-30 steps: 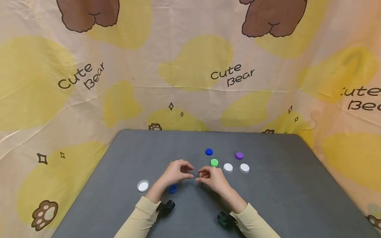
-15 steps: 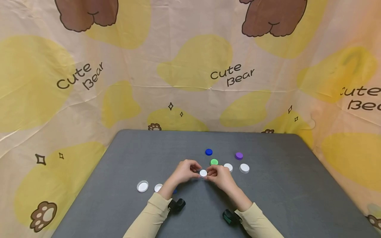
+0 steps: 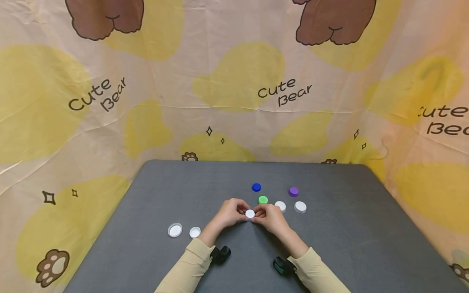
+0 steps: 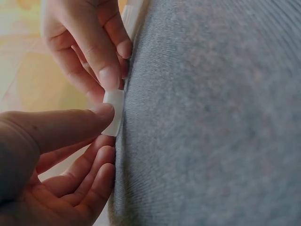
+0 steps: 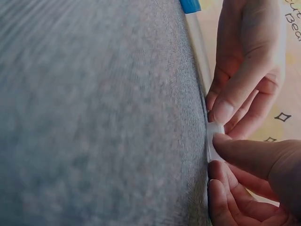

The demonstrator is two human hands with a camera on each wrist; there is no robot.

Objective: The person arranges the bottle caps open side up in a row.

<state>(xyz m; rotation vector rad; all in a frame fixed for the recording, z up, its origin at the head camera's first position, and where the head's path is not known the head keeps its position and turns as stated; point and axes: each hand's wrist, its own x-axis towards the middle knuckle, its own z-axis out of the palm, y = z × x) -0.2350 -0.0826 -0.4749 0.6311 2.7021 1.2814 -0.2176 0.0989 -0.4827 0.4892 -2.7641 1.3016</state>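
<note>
Near the middle of the table, a small round white cap (image 3: 250, 214) is between my two hands at the tabletop. My left hand (image 3: 231, 212) pinches its left side with thumb and fingers, and my right hand (image 3: 270, 217) pinches the right side. In the left wrist view, both thumbs touch the near side of the white cap (image 4: 114, 113). The right wrist view gives the same grip on the cap (image 5: 215, 141), its far side hidden by fingers. Just behind the right hand lie a green cap (image 3: 263, 200) and a partly covered white lid (image 3: 280, 206).
A blue cap (image 3: 256, 187) and a purple cap (image 3: 294, 191) lie farther back on the grey table (image 3: 348, 244). Another white lid (image 3: 300, 207) is at right. Left of my left forearm are two white lids, one larger (image 3: 174, 230) and one smaller (image 3: 195, 232).
Both hands have shifted right and come to pinch the white cap from both sides. The smaller left lid has come into sight, while the left forearm now covers the nearer blue cap.
</note>
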